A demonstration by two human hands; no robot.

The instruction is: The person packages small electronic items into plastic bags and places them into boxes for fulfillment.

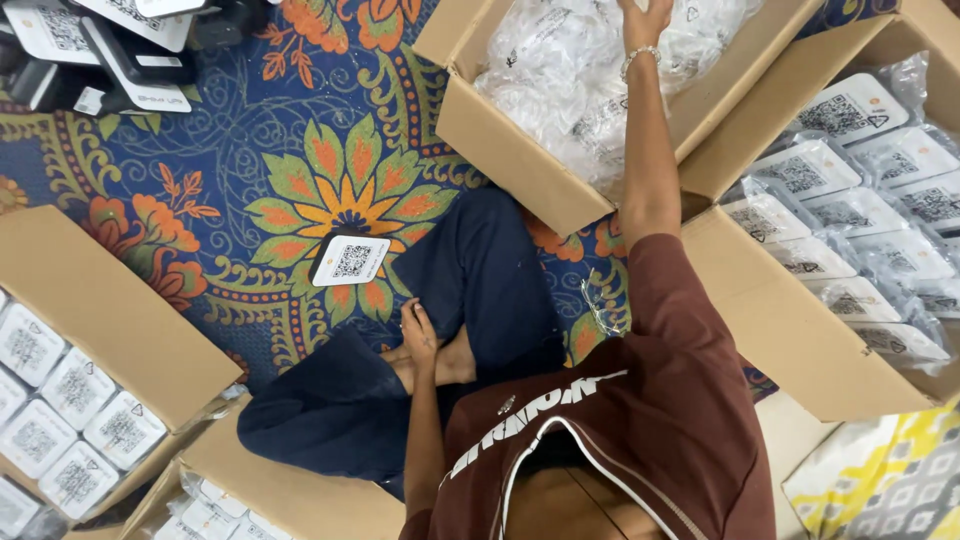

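Note:
My right hand (pixel 645 22), with a beaded bracelet on the wrist, reaches far forward into an open cardboard box (pixel 500 140) filled with crumpled clear plastic bags (pixel 560 60). Its fingertips are cut off by the top edge of the view, so whether it grips a bag is unclear. My left hand (pixel 418 332) lies flat on my bare foot, holding nothing, as I sit cross-legged in dark trousers. A small white card with a square code pattern (pixel 350 260) lies on the patterned carpet just ahead of my knee.
A large box (pixel 790 320) at the right holds several bagged white cards. Boxes at the left (pixel 110 310) and bottom left (pixel 290 490) hold white coded packs. Black and white stands (pixel 120 50) are piled at the top left. Floral carpet (pixel 250 150) lies between them.

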